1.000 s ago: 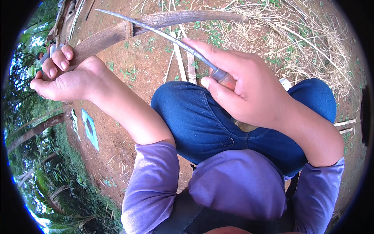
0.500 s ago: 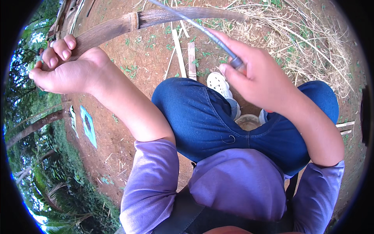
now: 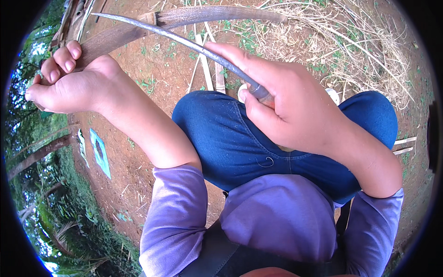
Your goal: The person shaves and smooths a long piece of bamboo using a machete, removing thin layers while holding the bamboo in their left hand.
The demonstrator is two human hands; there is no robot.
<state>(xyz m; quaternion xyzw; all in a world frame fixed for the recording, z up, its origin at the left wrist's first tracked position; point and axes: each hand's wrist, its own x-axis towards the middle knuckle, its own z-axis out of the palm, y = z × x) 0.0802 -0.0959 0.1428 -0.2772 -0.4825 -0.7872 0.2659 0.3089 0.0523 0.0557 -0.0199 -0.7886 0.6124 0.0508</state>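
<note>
My left hand (image 3: 76, 85) is closed round the left end of a long brown strip of split bamboo (image 3: 203, 15), which has a raised node near its middle. The strip runs from that hand across the top of the view to the right. In my right hand (image 3: 290, 99) is a knife, gripped by its handle, most of which the fingers hide. Its long, narrow, slightly curved blade (image 3: 184, 41) points to the upper left and crosses in front of the bamboo near the node. Whether the blade touches the bamboo I cannot tell.
A heap of pale shavings (image 3: 337, 51) covers the ground at the upper right. Narrow pale slats (image 3: 203, 64) lie beyond my knees, and more slats (image 3: 404, 145) at the far right. A light-blue sheet (image 3: 100, 154) lies on the soil at left, beside green plants (image 3: 78, 198).
My right hand has come nearer to me and slightly left. The knife blade has swung lower, its tip now inside the view at the upper left. My left hand keeps its hold on the bamboo.
</note>
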